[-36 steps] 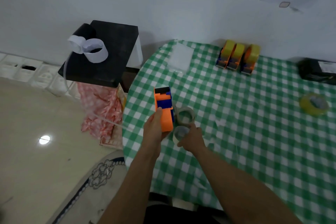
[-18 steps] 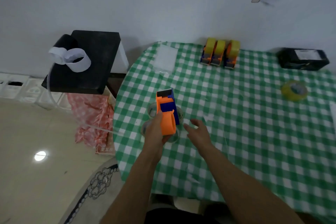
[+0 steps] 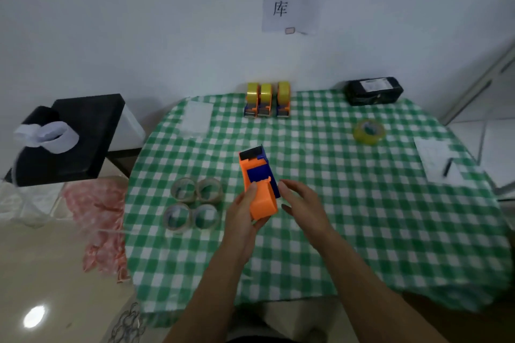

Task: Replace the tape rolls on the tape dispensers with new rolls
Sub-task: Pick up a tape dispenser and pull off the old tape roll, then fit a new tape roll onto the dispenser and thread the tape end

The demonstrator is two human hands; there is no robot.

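While left hand (image 3: 242,216) grips orange dispenser (image 3: 257,175), three far dispensers (image 3: 266,108) hold rolls (image 3: 266,92).

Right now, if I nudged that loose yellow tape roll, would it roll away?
Probably not: the yellow tape roll lies flat on its side, so it would likely slide, maybe dragging on the checked tablecloth. Set on edge, its round shape would roll readily. It looks thickly wound, so probably stiff.
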